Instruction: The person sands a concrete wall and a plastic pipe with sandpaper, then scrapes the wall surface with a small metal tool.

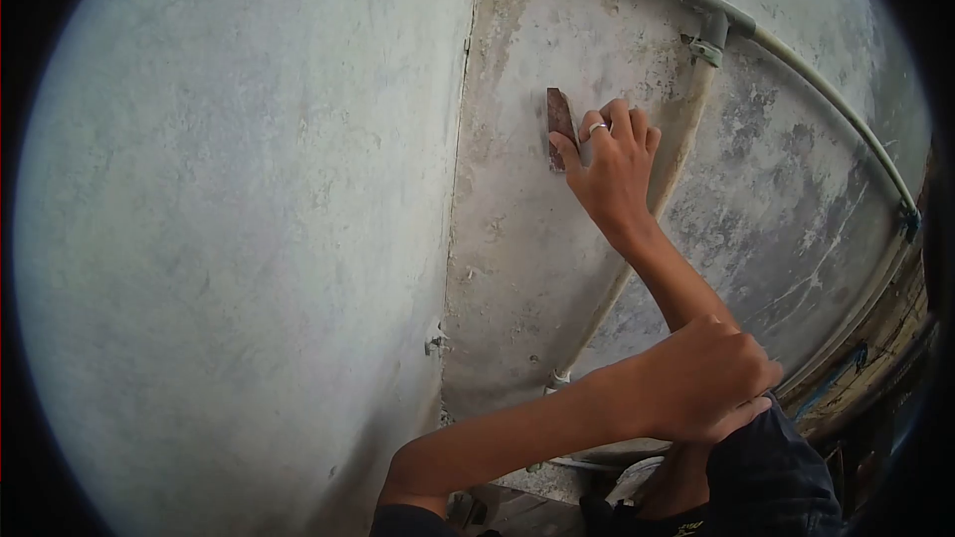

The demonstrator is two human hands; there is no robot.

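Head view. I see the right hand, ring on one finger, reaching up with fingers half-curled and pressing a small reddish-brown rectangular abrasive block flat against the grey, stained plaster wall panel. The block lies in the panel's upper half, nearer its left edge, where a vertical corner seam meets the paler adjoining wall face.

The left hand is closed around the right forearm below, gripping it; it holds no tool.

A white plastic conduit pipe arcs along the panel's top edge, and a branch drops from a clipped tee fitting just right of the working hand.

Risks, as I judge them: the block is pinched by fingertips only and could slip and fall; a wide stroke rightward could knock the knuckles against the branch pipe; loosened dust may drop toward the face.

No writing or brand is legible.
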